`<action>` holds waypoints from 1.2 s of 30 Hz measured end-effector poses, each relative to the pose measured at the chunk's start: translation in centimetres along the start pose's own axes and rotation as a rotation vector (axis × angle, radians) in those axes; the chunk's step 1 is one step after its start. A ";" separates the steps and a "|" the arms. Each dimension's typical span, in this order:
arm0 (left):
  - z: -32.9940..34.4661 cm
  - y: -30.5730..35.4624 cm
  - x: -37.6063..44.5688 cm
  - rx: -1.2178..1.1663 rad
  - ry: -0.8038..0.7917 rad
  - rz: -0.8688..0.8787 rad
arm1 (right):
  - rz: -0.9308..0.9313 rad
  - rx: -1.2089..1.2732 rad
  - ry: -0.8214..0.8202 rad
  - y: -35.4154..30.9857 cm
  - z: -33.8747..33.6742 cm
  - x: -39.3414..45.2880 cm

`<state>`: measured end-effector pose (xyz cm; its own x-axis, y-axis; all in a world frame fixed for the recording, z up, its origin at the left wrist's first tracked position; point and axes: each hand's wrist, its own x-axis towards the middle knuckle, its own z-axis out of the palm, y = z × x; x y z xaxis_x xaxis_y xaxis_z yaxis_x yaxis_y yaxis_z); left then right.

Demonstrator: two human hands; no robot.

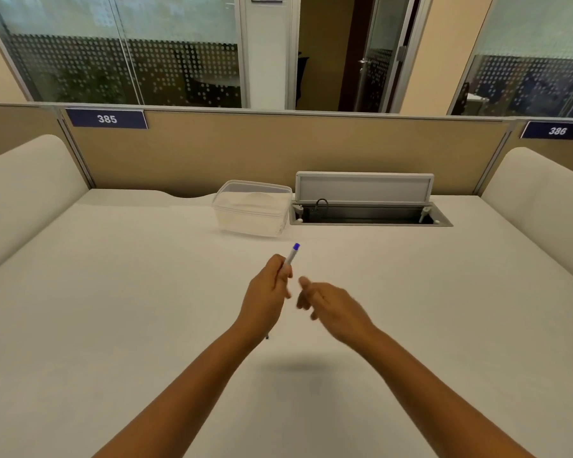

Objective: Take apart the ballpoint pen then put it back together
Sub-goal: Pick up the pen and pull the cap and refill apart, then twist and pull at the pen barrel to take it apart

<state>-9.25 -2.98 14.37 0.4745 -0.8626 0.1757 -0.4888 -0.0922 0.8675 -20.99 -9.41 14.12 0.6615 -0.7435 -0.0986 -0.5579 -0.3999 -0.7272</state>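
At the far left, a blue sign with the number 385 sat on the tan partition. The white bench stretched below it. Near the middle, the left hand was raised above the bench and closed around the ballpoint pen. The pen stood tilted, with its blue end pointing up and away to the right; its lower part was hidden inside the fist. A clear plastic container stood farther away on the bench, apart from the pen. Just beside the left hand, the right hand was blurred, with loosely curled fingers, and it seemed to hold nothing. At the far right, an open cable tray was set into the bench, and a second sign showed 386.
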 end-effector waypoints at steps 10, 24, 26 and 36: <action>1.3 1.1 -1.1 0.933 -0.198 0.121 | 0.425 0.621 0.109 -0.5 -0.5 1.6; 1.7 2.0 -0.9 0.078 -0.327 -0.011 | 0.080 0.581 0.446 -0.7 -0.1 1.0; 1.4 2.5 -1.1 -0.152 -0.388 -0.143 | 0.017 0.565 0.457 -1.0 -0.5 0.9; -3.1 2.6 0.1 -0.011 -0.676 -0.126 | -0.240 0.427 0.073 -0.1 -2.6 0.6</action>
<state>-8.21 -1.81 18.07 -0.0355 -0.9667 -0.2533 -0.4509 -0.2107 0.8674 -21.86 -11.20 15.91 0.7009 -0.6989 0.1425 -0.1286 -0.3203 -0.9386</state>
